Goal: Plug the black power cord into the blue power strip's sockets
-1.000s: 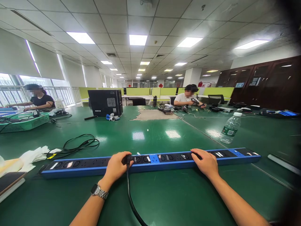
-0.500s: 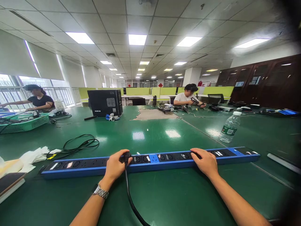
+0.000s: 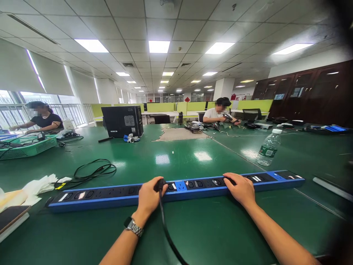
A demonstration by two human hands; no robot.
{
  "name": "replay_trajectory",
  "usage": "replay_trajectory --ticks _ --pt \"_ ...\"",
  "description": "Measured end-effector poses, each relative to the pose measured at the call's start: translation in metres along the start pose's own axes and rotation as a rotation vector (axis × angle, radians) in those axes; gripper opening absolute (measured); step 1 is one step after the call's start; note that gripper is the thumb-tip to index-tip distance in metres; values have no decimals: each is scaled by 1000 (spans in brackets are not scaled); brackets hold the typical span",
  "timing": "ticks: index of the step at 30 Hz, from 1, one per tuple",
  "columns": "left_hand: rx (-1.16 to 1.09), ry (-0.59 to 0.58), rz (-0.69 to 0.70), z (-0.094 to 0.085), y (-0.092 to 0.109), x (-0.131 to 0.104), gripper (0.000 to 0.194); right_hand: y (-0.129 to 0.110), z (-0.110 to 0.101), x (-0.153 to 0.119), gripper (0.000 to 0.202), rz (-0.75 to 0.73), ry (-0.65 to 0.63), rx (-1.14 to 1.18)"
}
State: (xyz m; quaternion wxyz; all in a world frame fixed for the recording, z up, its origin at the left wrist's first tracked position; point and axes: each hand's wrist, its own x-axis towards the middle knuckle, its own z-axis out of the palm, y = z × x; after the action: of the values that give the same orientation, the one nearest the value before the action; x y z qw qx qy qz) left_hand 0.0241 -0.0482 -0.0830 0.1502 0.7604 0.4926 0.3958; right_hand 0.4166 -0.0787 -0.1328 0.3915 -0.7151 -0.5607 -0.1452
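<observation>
Left hand [image 3: 150, 194]: grips black plug [image 3: 160, 185]. Right hand [image 3: 241, 188]: curled on blue power strip [image 3: 110, 200]. Bottle [image 3: 268, 148]: green label, lettering illegible.

The left hand [image 3: 150, 195] partly hides the plug [image 3: 160, 185]; its cable [image 3: 168, 235] leaves the bottom edge.

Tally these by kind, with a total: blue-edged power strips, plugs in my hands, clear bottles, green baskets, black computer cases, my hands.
Power strip: 1
Held plug: 1
Clear bottle: 1
Green basket: 1
Black computer case: 1
Hands, left hand and right hand: 2
Total: 7
</observation>
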Motion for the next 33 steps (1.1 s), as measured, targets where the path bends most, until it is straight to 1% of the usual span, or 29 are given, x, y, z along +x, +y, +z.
replay_trajectory --ticks 2,5,7,10,16,20,23,26,30,33 --pt "12 -24 9 14 15 1 30 1 1 0 35 -4 0 1" --pt "38 -20 4 30 34 3 27 3 1 0 35 -9 -1 0" --pt "81 -15 6 38 42 5 26 2 0 0 36 -8 -7 -1" --pt "140 -26 33 44 48 7 26 1 -1 0 35 -3 -20 -1" --pt "174 -41 89 46 51 9 28 1 -1 0 34 4 -21 6" --pt "242 -85 131 49 54 10 27 0 0 -1 34 17 -10 0" --pt "247 -109 187 51 53 8 31 -2 -1 -1 36 25 -8 2" --pt "242 -108 217 52 49 4 37 -3 -2 -1 36 30 -17 8" --pt "232 -102 212 53 44 2 41 -4 -3 -1 36 21 -21 15" --pt "218 -95 183 54 42 3 39 -4 -3 -1 36 14 -11 18"
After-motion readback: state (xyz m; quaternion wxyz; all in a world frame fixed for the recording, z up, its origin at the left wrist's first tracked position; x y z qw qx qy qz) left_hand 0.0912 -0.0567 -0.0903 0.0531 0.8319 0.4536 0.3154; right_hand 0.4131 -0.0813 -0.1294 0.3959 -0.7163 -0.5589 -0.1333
